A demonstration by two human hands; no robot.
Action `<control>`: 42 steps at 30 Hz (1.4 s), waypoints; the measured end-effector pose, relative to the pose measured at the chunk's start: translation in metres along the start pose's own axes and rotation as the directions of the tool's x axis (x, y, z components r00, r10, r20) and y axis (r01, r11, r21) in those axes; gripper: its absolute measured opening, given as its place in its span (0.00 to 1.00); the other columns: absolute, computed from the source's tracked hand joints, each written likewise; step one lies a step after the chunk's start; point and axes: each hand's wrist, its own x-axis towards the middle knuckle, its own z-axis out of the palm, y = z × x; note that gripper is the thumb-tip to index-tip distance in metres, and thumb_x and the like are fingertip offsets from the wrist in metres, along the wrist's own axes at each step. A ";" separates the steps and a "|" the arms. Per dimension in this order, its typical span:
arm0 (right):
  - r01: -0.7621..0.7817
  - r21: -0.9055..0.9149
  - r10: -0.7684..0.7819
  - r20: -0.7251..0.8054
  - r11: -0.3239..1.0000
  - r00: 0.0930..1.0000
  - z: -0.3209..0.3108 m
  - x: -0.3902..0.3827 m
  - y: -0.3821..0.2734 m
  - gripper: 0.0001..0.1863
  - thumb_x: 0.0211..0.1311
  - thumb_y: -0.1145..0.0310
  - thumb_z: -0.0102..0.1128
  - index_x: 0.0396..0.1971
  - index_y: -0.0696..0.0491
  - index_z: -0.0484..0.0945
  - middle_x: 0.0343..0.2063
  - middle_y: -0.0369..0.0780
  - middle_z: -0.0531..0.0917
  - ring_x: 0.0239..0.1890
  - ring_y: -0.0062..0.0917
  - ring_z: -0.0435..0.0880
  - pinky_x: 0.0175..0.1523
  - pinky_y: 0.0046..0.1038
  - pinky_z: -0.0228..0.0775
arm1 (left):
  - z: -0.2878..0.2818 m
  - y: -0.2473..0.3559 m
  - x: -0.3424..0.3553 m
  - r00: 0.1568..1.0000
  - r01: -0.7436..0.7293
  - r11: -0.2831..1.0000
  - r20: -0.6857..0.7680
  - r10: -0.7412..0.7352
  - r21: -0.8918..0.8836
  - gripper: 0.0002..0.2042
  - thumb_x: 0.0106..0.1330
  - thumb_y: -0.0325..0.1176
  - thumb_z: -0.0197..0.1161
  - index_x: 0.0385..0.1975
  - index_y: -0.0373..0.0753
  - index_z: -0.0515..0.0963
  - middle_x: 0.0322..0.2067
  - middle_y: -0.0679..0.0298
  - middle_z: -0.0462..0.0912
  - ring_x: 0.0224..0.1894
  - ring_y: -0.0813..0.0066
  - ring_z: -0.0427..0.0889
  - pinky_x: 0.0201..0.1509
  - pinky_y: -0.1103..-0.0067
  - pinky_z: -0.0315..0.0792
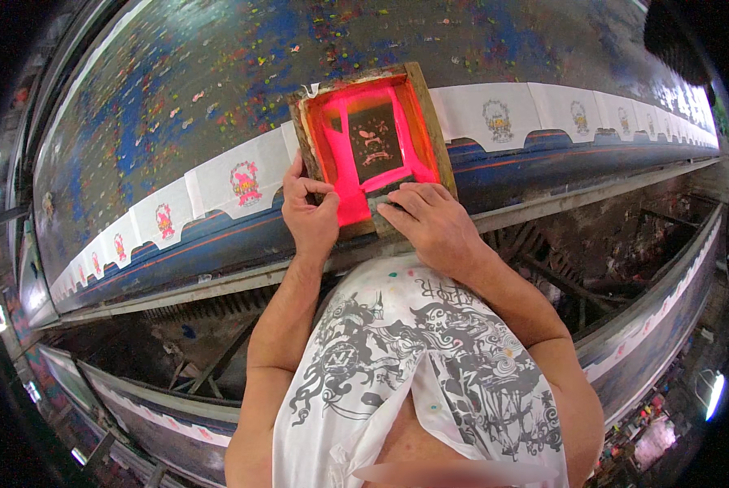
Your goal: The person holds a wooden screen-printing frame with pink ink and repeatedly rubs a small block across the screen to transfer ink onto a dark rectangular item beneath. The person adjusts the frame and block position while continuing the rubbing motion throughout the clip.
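Observation:
A wooden screen-printing frame (425,114) lies across the row of white cloth pieces on the long table. Bright pink ink (350,183) covers much of its inside around a dark rectangle with a small design (371,142). My left hand (312,213) is closed on the frame's near left side, thumb on the inner edge. In my right hand (436,221) is a squeegee (379,202), a dark bar gripped at the frame's near end. A pink line of ink runs just beyond the bar. The cloth under the frame is hidden.
Left of the frame, white cloth pieces (210,195) bear pink-and-grey emblems; those on the right (462,114) show grey and yellow ones. The ink-stained table (218,81) ends at a pale rail (511,213) before me. Another long table (665,321) stands behind me.

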 end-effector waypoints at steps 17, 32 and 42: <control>0.040 -0.060 -0.047 -0.114 0.997 0.992 0.008 0.144 0.092 0.23 0.66 0.78 0.66 0.60 0.51 0.92 0.51 0.44 0.92 0.59 0.47 0.89 0.69 0.48 0.80 | 0.007 0.000 0.000 0.998 -0.056 0.995 -0.015 0.057 0.085 0.08 0.59 0.14 0.69 0.31 0.37 0.84 0.81 0.38 0.73 0.83 0.42 0.73 0.85 0.57 0.65; -0.007 -0.067 0.007 0.005 0.998 1.000 0.008 0.039 0.009 0.21 0.67 0.74 0.66 0.58 0.47 0.92 0.50 0.40 0.89 0.56 0.42 0.89 0.64 0.45 0.82 | 0.008 0.002 -0.002 0.997 -0.078 0.978 0.001 0.080 0.191 0.10 0.60 0.16 0.68 0.35 0.40 0.88 0.80 0.36 0.73 0.83 0.38 0.70 0.87 0.54 0.61; -0.033 0.077 0.030 0.045 0.996 0.999 -0.005 -0.008 -0.003 0.24 0.64 0.65 0.78 0.61 0.48 0.91 0.60 0.43 0.87 0.67 0.44 0.85 0.74 0.48 0.77 | 0.002 0.012 0.003 0.997 -0.074 0.971 0.005 0.075 0.227 0.10 0.62 0.14 0.70 0.37 0.38 0.89 0.81 0.38 0.72 0.82 0.44 0.74 0.79 0.60 0.71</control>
